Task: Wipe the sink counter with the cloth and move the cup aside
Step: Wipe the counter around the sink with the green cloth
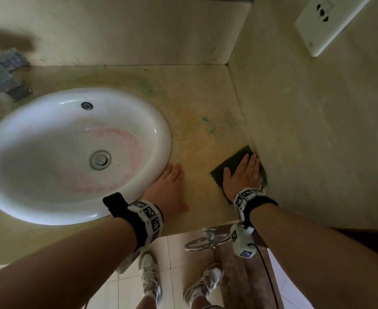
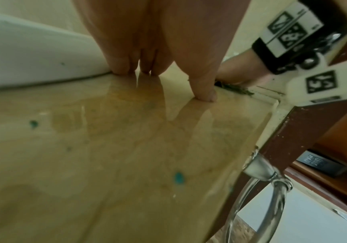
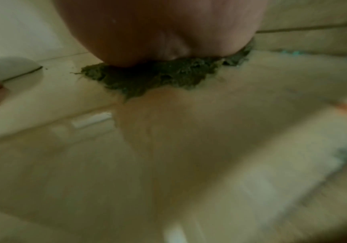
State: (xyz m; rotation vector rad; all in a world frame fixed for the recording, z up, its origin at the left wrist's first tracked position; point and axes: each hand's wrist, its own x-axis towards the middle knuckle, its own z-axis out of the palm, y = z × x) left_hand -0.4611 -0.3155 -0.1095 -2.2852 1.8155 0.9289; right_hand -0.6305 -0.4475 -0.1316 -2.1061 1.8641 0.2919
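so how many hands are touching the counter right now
2: the left hand lies flat on the counter beside the sink rim; the right hand presses the green cloth against the side wall.

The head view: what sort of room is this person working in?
Most likely a bathroom or washroom. A white oval sink with a metal drain is set in a beige stone counter, a towel ring hangs below its front edge, and the floor is tiled.
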